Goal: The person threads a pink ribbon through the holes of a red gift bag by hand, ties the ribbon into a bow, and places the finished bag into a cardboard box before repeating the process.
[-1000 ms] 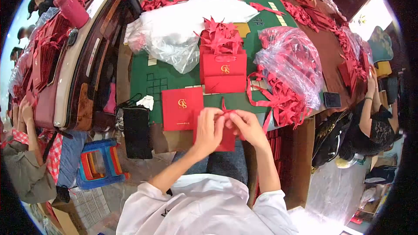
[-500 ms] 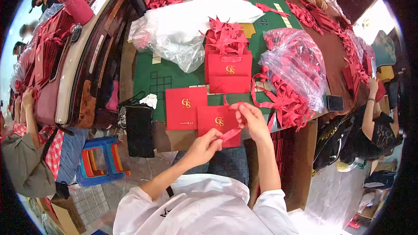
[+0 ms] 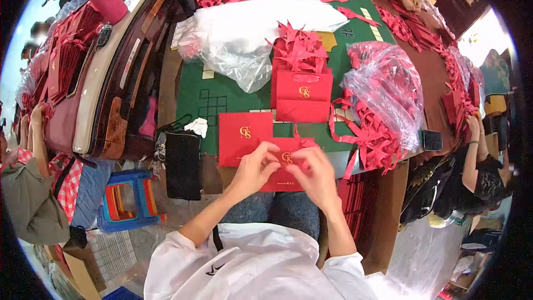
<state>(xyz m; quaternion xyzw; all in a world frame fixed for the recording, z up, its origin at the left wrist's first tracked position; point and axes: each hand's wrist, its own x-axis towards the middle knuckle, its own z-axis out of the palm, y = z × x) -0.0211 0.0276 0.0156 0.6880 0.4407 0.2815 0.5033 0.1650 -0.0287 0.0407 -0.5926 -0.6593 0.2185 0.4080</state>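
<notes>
A flat red paper bag (image 3: 283,185) with gold lettering lies at the table's near edge, in front of my body. My left hand (image 3: 256,168) is over its left side, fingers curved, with a gap between thumb and forefinger. Over its right side is my right hand (image 3: 316,175), slightly blurred, thumb and forefinger apart. No held thing shows in either hand. A thin red ribbon (image 3: 296,131) sticks up at the bag's top edge, near the right fingers. Another flat red bag (image 3: 236,153) lies to the left, partly beside the first.
Behind stands a red gift bag (image 3: 303,110) stuffed with red ribbons (image 3: 300,50). To its right is a clear plastic bag (image 3: 388,78) spilling ribbons; a phone (image 3: 432,140) lies beyond. A black pouch (image 3: 183,166) hangs at the left edge. Other people work on both sides.
The ribbon stretched between my hands no longer shows there. My left hand has moved up and my right hand down, over the bag. The whole view has shifted slightly.
</notes>
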